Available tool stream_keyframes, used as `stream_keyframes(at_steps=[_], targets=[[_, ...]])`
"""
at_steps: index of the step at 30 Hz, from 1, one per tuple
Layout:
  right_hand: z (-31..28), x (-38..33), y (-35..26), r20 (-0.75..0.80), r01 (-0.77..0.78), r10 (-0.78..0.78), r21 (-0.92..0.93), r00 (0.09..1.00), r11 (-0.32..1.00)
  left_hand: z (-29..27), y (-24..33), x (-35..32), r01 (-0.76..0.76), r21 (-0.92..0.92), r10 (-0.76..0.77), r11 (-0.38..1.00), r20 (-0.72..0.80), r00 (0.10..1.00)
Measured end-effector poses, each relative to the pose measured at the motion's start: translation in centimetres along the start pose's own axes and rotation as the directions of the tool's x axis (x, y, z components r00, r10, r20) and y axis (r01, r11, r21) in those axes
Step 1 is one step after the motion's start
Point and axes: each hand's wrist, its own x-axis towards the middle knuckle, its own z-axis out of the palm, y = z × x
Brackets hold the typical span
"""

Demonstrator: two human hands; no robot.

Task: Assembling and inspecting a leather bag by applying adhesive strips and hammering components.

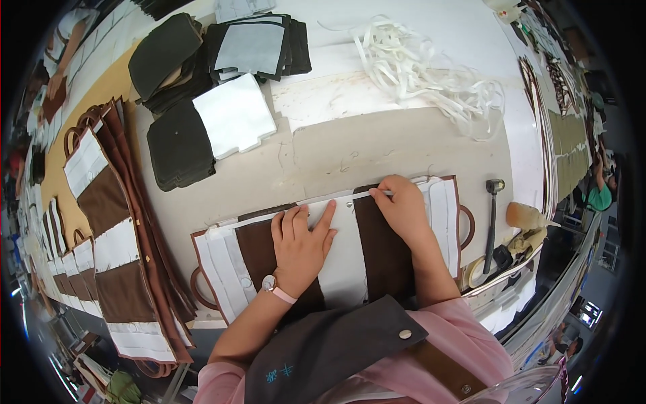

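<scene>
On the table (417, 151), the bag (346, 252) runs lengthwise left to right, the left hand (299, 246) spread flat, the right hand (402, 207) pinching white tape (356, 196).

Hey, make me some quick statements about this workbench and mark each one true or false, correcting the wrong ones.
1. The left hand rests on the brown-and-white panel. True.
2. The right hand grips the hammer. False: it pinches a narrow white strip at the panel's far edge.
3. A watch is on the left wrist. True.
4. The tangle of white tape lies nearer the person than the panel. False: it lies beyond the panel.
5. The amber bottle lies right of the hammer. True.
</scene>
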Motion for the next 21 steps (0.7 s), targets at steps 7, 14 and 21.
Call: stream_keyframes(at_steps=[7, 14, 21], targets=[[0.2, 0.1, -0.1, -0.004, 0.0, 0.0, -0.014, 1.0, 1.0, -0.1, 1.5, 0.7, 0.004, 0.091, -0.003, 0.996, -0.006, 1.0], [0.7, 0.1, 0.6, -0.056, 0.133, -0.14, -0.104, 0.989, 0.986, 1.3, 2.1, 3.0, -0.175, -0.122, 0.175, 0.977, -0.011, 0.984], [-5.5, -1.3, 2.9, -0.113, -0.066, 0.063, -0.025, 0.992, 0.998, 2.4, 3.0, 4.1, -0.277, 0.026, 0.277, 0.961, 0.007, 0.961]])
